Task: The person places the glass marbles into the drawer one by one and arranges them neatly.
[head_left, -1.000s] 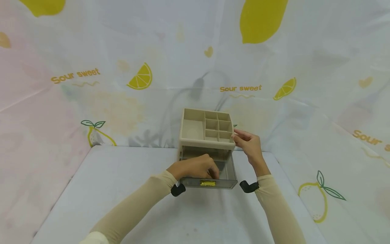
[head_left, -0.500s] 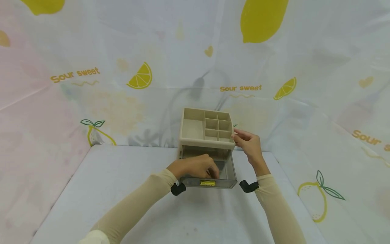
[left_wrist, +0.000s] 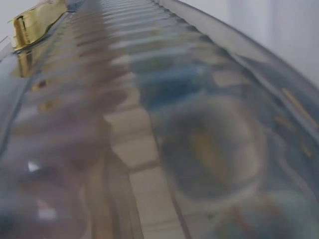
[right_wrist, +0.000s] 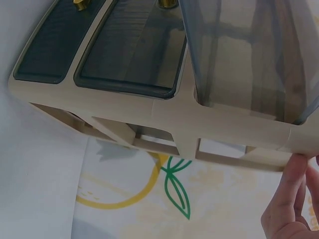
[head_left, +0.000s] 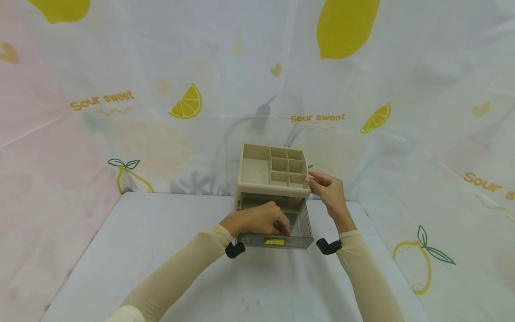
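Note:
A beige drawer organizer [head_left: 273,190] stands near the back of the table, with a divided top. Its clear grey top drawer [head_left: 303,243] is pulled out; on its front sits a gold knob [head_left: 274,242]. My left hand [head_left: 257,219] reaches over the drawer's left side, fingers bent down into it behind the front panel. The fingertips are hidden, and whatever they may hold cannot be seen. In the left wrist view only the ribbed drawer front [left_wrist: 149,124] shows close up. My right hand [head_left: 330,190] holds the organizer's upper right edge between thumb and fingers.
Below the pulled-out drawer, the right wrist view shows two more drawers, one dark drawer [right_wrist: 132,55] in the middle and another dark drawer [right_wrist: 57,40] at the bottom, both pushed in. A white table [head_left: 161,250] lies around, backed by a lemon-print cloth [head_left: 225,67].
The left hand's fingers shift very slightly inside the drawer. The right hand, the organizer and the drawer stay where they were.

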`<state>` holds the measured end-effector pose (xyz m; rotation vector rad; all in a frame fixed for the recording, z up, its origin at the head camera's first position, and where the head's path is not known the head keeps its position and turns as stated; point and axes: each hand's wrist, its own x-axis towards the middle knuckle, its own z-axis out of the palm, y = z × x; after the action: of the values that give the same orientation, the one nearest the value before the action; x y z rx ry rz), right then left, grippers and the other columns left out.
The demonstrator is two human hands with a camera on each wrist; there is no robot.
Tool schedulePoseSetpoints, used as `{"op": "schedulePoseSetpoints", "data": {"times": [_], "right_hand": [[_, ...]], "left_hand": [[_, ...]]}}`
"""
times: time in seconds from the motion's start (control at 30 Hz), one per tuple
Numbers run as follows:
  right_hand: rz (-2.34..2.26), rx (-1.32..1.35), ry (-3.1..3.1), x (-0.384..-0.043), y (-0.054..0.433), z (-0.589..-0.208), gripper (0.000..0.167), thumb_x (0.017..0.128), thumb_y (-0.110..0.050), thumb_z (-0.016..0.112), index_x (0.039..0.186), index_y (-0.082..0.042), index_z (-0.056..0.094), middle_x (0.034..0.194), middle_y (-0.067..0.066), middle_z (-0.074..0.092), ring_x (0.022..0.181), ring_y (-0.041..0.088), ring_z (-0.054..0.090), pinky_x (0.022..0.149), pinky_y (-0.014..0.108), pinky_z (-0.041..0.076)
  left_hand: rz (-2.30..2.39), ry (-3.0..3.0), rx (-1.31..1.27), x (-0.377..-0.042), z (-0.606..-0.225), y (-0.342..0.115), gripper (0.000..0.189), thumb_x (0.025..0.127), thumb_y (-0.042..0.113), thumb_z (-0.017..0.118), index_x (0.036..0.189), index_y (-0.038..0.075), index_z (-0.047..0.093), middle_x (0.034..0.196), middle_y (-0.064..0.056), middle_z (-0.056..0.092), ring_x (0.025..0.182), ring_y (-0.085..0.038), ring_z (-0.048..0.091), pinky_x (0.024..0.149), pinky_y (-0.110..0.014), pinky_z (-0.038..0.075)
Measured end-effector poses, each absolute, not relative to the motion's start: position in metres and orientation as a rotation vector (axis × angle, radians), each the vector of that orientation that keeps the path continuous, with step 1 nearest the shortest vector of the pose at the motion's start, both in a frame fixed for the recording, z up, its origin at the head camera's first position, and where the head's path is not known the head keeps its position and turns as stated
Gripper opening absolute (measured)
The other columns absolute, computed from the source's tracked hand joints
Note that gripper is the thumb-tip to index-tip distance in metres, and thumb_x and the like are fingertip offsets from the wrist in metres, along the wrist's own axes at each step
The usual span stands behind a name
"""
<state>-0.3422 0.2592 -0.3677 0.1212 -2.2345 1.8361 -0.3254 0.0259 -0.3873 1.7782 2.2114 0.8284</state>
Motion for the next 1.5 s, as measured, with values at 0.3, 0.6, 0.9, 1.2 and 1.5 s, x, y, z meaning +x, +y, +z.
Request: {"op": "schedulePoseSetpoints", "data": {"times": [0.3,0.6,0.9,1.2,1.5], "right_hand": [[1.853,0.097,-2.247,-0.342,0.258,-0.365,0.039,0.089,-0.012,0.073,0.123,0.004,0.065,0.101,0.009,0.071,0.084,0.009,0.067,0.073,0.022,0.058],[1.856,0.093,-2.274,-0.326,0.25,-0.349,0.038,0.09,-0.005,0.069,0.124,0.009,0.061,0.104,0.013,0.069,0.086,0.013,0.067,0.073,0.022,0.058],[1.862,0.09,-2.24,-0.342,0.258,-0.368,0.04,0.089,-0.012,0.072,0.124,0.004,0.063,0.1,0.006,0.07,0.084,0.008,0.067,0.073,0.022,0.058],[1.848,0.095,-2.242,-0.342,0.255,-0.366,0.04,0.088,-0.012,0.074,0.123,0.005,0.064,0.095,0.002,0.071,0.082,0.008,0.067,0.072,0.023,0.058],[1.839,0.088,-2.24,-0.34,0.256,-0.366,0.039,0.089,-0.01,0.073,0.123,0.005,0.064,0.095,0.002,0.07,0.082,0.008,0.067,0.071,0.023,0.058]], "left_hand": [[1.076,2.214,1.999,-0.32,-0.382,0.018,0.021,0.085,-0.008,0.065,0.095,0.006,0.076,0.092,0.001,0.073,0.087,0.001,0.065,0.079,-0.011,0.051],[1.178,2.249,2.094,-0.315,-0.381,0.008,0.021,0.085,-0.008,0.067,0.096,0.008,0.075,0.093,-0.001,0.073,0.083,-0.003,0.065,0.074,-0.01,0.051],[1.407,2.252,2.062,-0.313,-0.387,-0.008,0.021,0.081,-0.009,0.072,0.099,0.003,0.074,0.1,-0.003,0.073,0.092,-0.005,0.067,0.076,-0.016,0.055],[1.644,2.324,1.918,-0.294,-0.377,-0.027,0.027,0.077,-0.016,0.073,0.099,0.0,0.074,0.098,-0.014,0.072,0.09,-0.025,0.07,0.074,-0.03,0.059],[1.729,2.431,1.78,-0.298,-0.394,-0.045,0.03,0.081,-0.012,0.072,0.105,0.006,0.073,0.104,-0.008,0.072,0.093,-0.017,0.069,0.076,-0.025,0.058]]}}
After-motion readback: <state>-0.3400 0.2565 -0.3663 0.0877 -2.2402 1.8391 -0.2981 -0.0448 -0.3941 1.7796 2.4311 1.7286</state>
